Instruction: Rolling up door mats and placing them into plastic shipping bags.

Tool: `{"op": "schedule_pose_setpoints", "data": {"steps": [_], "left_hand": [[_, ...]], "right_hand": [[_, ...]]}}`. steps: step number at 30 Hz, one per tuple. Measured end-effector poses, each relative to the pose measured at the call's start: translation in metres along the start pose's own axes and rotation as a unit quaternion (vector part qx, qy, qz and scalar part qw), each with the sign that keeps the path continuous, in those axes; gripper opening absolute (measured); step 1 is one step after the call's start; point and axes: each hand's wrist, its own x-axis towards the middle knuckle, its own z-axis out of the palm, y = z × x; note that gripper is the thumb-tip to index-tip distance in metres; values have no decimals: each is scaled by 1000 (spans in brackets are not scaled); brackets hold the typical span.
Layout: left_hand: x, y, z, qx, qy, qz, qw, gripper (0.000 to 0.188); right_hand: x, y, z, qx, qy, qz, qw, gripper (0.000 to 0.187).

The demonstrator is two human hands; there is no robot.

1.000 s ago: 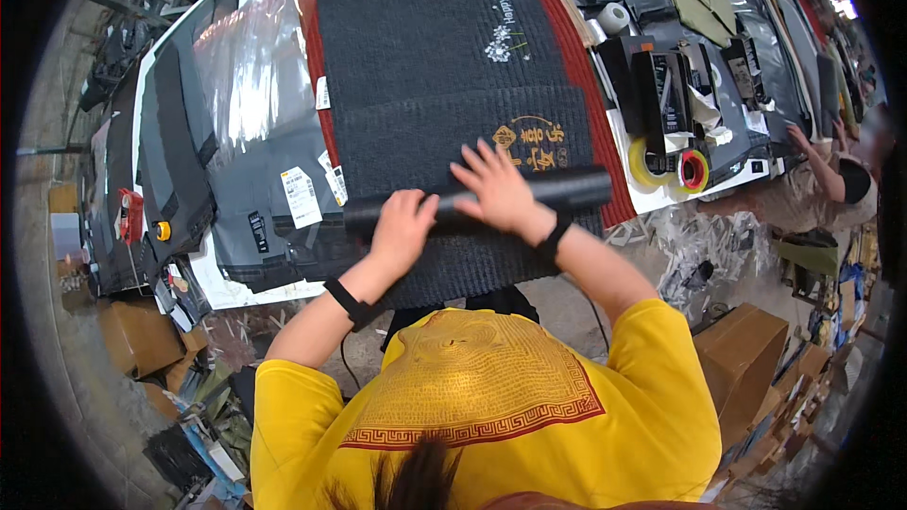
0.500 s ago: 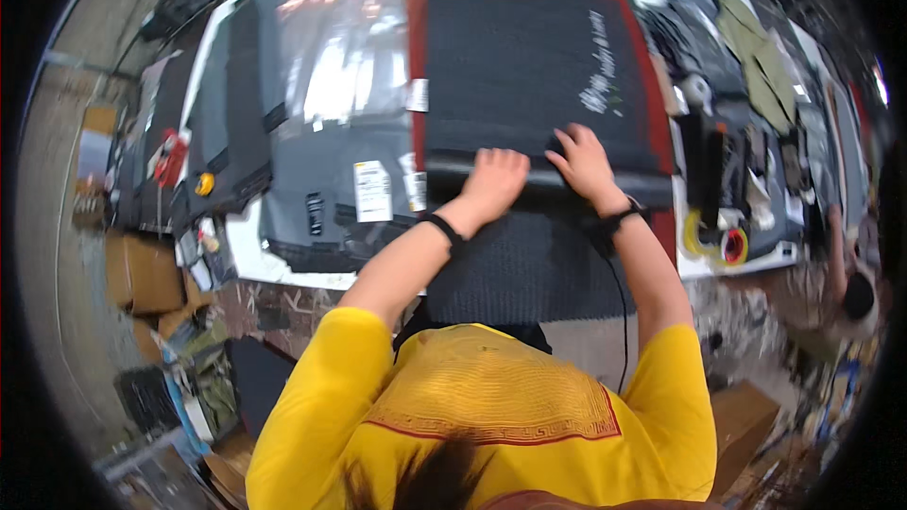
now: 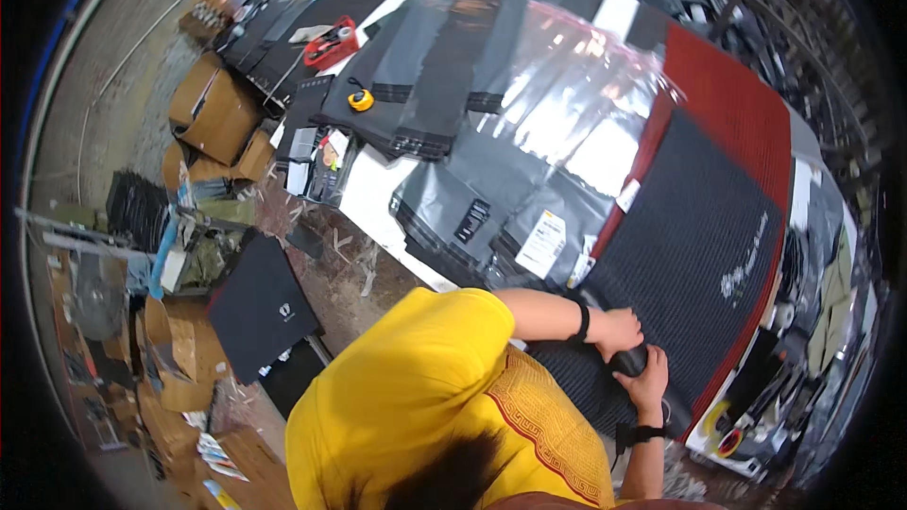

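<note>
Left hand (image 3: 619, 329) and right hand (image 3: 648, 383), wider apart on the dark roll (image 3: 631, 361) a moment ago, now nearly meet; view has swung to the person's left. Left lies over the roll, fingers bent down; right curls against it. Both look to be gripping it, some fingertips hidden from me. Gold lettering visible a second ago is out of sight, so I'd judge a good part is wound in. Roll lies across the grey mat (image 3: 699, 217), at the person's side of the desk (image 3: 378, 194). Roll: smooth, black, rubbery-looking tube. Grey mat: flat, fine ribs, white flower print. Red mat (image 3: 723, 76) beneath, ribbed too. Alongside: clear plastic sleeves (image 3: 567, 90), glossy, crinkled; grey bags (image 3: 510, 170), flat, slick.
</note>
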Motion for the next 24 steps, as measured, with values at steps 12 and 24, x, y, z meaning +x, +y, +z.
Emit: {"op": "schedule_pose_setpoints", "data": {"steps": [12, 24], "left_hand": [[8, -14, 1, -35, -1, -4, 999, 74], [2, -20, -42, -97, -10, 43, 994, 60]], "right_hand": [[16, 19, 0, 55, -15, -25, 998, 85], [28, 6, -1, 2, 77, -28, 997, 81]]}}
